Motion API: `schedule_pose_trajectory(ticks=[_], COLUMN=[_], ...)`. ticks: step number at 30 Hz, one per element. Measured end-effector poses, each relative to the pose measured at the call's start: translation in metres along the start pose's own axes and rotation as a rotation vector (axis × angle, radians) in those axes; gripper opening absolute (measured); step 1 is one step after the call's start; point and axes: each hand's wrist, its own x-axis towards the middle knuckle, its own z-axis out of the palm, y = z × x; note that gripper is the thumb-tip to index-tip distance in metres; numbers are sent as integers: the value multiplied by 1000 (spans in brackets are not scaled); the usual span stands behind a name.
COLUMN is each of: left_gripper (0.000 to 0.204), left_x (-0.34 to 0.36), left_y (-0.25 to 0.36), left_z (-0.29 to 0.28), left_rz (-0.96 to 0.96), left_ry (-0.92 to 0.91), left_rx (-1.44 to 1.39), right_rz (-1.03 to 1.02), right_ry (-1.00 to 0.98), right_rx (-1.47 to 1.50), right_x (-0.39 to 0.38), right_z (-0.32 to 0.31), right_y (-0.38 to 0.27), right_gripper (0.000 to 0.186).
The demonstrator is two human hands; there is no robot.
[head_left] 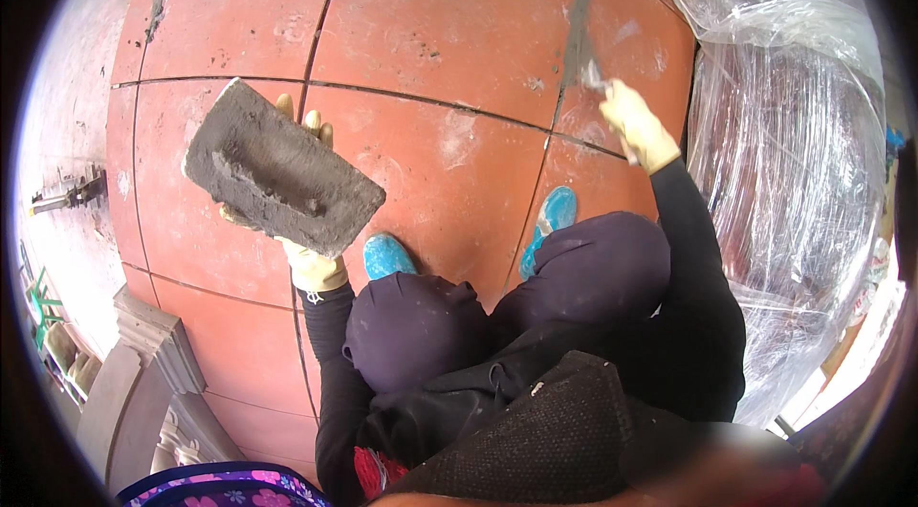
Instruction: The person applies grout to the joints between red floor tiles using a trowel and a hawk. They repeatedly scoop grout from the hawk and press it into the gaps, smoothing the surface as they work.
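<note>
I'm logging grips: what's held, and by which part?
Left hand: a paste-covered board, from underneath. Right hand: a small tool, apparently by its handle.

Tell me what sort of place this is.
Probably a building or renovation site: the left hand holds a flat board bearing what looks like grey mortar, red tiles are scuffed and smudged, and clear plastic wraps something bulky.
</note>
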Motion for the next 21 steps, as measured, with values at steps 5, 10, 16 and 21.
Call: schedule_pose_trajectory(ticks=[5,10,16,21], left_gripper=[113,114,114,114], left_x=[0,-2,3,8], left_y=[-3,0,-4,-12], left_z=[1,-2,-8,-6], left_rz=[-53,-48,-61,-129], left_ry=[-19,9,-19,-1], left_rx=[-17,17,-37,-20], right_rz=[173,136,-41,-237], right_ry=[-54,-44,-131,282], right_rx=[-885,-752,-91,-432], right_x=[74,13,-44,72], right_z=[14,45,12,-34], right_y=[-20,-5,24,24], right_gripper=[44,44,61,37])
